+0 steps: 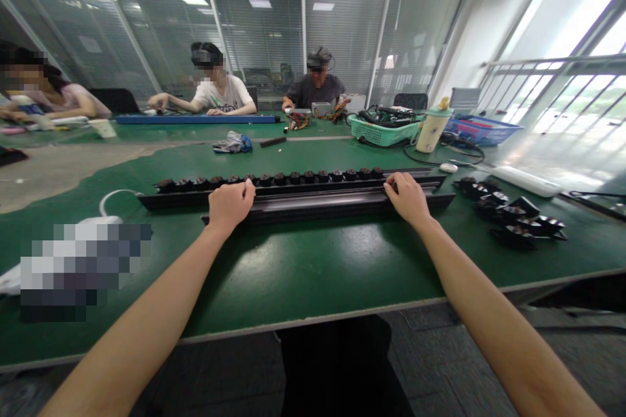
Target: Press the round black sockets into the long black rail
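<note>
A long black rail [317, 203] with a shiny groove lies crosswise on the green table in front of me. My left hand [229, 203] is closed on it near its left end, fingers curled over the far side. Toward the other end, my right hand [407, 195] grips the rail with bent fingers, whose tips are partly hidden. Just behind lies a second black rail [190, 201], parallel to the first. A row of small black parts [294, 178] with metal-looking tops stands along it.
Loose black parts [518, 215] are heaped at right. Farther back are a green basket [384, 132] of cables, a yellow cup [433, 130], gloves [233, 143] and a blue bar [195, 119]. A white cable [110, 195] is at left. Several people sit across the table [313, 273].
</note>
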Tool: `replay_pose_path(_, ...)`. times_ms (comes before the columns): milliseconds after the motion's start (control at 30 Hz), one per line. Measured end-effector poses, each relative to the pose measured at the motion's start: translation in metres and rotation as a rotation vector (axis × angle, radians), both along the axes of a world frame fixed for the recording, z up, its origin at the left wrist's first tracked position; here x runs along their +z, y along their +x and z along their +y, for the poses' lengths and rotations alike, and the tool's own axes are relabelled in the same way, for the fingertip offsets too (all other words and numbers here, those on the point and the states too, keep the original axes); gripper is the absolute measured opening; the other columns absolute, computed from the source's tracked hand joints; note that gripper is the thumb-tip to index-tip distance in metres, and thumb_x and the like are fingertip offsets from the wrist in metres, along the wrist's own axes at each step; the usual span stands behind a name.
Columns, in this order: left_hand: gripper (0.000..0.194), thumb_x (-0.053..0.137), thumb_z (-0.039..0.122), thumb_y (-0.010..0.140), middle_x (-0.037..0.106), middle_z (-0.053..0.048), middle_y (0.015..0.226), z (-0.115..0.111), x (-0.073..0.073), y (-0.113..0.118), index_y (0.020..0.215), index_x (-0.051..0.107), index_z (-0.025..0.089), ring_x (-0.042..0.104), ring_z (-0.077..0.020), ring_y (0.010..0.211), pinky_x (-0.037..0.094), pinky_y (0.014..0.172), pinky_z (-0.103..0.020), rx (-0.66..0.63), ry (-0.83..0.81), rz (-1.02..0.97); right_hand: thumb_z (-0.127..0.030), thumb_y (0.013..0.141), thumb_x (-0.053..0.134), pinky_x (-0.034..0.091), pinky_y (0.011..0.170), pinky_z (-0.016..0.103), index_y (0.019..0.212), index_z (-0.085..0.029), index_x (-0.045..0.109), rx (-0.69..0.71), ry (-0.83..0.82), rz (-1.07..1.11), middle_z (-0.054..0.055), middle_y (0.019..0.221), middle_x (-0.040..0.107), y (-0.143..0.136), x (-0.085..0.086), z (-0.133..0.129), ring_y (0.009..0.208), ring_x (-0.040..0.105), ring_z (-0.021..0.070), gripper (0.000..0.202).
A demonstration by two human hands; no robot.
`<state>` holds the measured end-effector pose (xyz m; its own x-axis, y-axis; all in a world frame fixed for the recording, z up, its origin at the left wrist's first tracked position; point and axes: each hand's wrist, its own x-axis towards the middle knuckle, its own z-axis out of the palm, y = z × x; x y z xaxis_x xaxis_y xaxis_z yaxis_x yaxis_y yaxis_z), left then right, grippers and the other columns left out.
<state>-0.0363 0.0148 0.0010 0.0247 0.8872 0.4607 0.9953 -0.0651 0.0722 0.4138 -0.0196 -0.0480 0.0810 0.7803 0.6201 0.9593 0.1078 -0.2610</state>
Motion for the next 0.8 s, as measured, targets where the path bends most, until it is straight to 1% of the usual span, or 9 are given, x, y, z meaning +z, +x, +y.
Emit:
replay_pose_path(433, 0.077, 0.016, 0.05, 0.106, 0.08, -0.018, 0.094, -0.0008, 0.0009, 0.0002, 0.099, 0.086, 0.018, 0.075, -0.0348, 0.096, 0.05, 0.081, -0.041, -0.004, -0.002, -0.006, -0.031, 0.099, 0.05, 0.05, 0.09, 0.045, 0.096, -0.024, 0.059, -0.022, 0.0, 0.003, 0.015, 0.103, 0.067, 0.0032, -0.0003, 0.0, 0.098, 0.062, 0.0319, 0.013)
replay_pose_path(800, 0.076, 0.017, 0.05, 0.106, 0.081, -0.018, 0.098, -0.0016, 0.0009, 0.001, 0.1, 0.086, 0.018, 0.075, -0.0348, 0.096, 0.05, 0.083, -0.041, -0.002, 0.003, -0.008, -0.031, 0.099, 0.05, 0.05, 0.088, 0.044, 0.095, -0.025, 0.06, -0.051, 0.015, 0.031, 0.014, 0.101, 0.066, 0.0056, -0.0003, -0.0013, 0.098, 0.063, 0.0321, 0.013)
